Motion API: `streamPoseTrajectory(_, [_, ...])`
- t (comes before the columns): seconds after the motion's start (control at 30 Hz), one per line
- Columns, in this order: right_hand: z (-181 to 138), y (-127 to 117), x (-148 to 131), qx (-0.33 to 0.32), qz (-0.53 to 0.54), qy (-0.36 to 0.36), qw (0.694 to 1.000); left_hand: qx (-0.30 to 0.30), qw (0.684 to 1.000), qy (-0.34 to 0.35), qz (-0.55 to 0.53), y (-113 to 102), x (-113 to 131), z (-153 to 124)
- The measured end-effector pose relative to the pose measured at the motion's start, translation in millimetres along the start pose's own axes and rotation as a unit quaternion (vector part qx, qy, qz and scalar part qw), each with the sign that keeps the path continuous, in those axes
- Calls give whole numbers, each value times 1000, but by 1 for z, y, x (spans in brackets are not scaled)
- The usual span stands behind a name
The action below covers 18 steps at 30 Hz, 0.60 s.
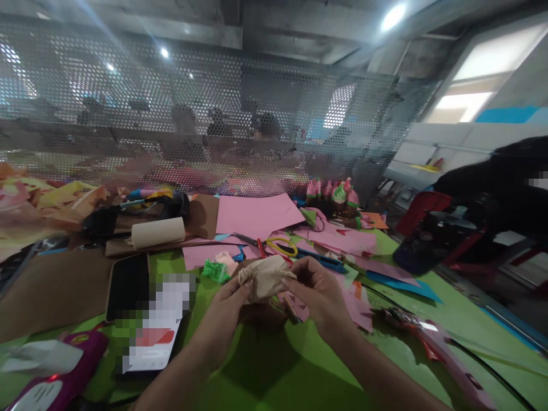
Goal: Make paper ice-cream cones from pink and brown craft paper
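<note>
Between my two hands is a crumpled piece of cream paper (pixel 268 278), bunched and folded along its edges. My left hand (pixel 231 299) pinches its left end between thumb and fingers. On the other side, my right hand (pixel 319 294) grips the right end, thumb toward me. A pair of scissors (pixel 280 246) with yellow and red handles lies just behind the paper. Blue-handled scissors (pixel 327 261) rest near my right fingers. Beyond my left hand sits a small bag of bright green material (pixel 215 271). Below the paper, a dark shape is too shadowed to make out.
Two phones (pixel 127 285) and a purple device (pixel 68 368) with a red light lie left. A pink glue gun (pixel 449 357) with a cord lies right. Behind are a cream paper roll (pixel 158 232), pink sheets (pixel 259 214) and cone-shaped crafts (pixel 340 194). A perforated screen (pixel 192 137) stands beyond.
</note>
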State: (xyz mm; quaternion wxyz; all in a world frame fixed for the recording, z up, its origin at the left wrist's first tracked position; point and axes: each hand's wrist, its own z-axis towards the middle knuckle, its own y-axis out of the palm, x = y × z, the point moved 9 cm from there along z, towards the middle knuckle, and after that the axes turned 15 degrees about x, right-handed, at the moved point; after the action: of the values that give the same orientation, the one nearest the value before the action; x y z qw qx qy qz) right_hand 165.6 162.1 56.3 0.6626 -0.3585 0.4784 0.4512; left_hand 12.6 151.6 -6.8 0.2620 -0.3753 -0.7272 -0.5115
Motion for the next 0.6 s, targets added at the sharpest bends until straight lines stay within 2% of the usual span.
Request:
streamPoseTrajectory(0.07, [1,0,-4,-10,4,-13,1000,10,1000,-2,-5,-2,0,1])
streamPoseTrajectory(0.13, [0,4,-11,-53,-12,-47,997,18,1000,-7,-15,-5,0,2])
streamPoseTrajectory(0.27, [-11,15,-35,-150,-95,-205,963,20,998,-29,-42,-5,0,2])
streamPoseTrajectory(0.37, [-18,16,-42,-156,-122,-278,940,26,998,-41,-44,-5,-1,2])
streamPoseTrajectory(0.43, [-19,16,-40,-152,-128,-286,938,11,998,-39,-37,-3,-1,1])
streamPoseTrajectory(0.6, [-14,14,-31,-151,-118,-248,950,-31,998,-33,-32,2,-2,-2])
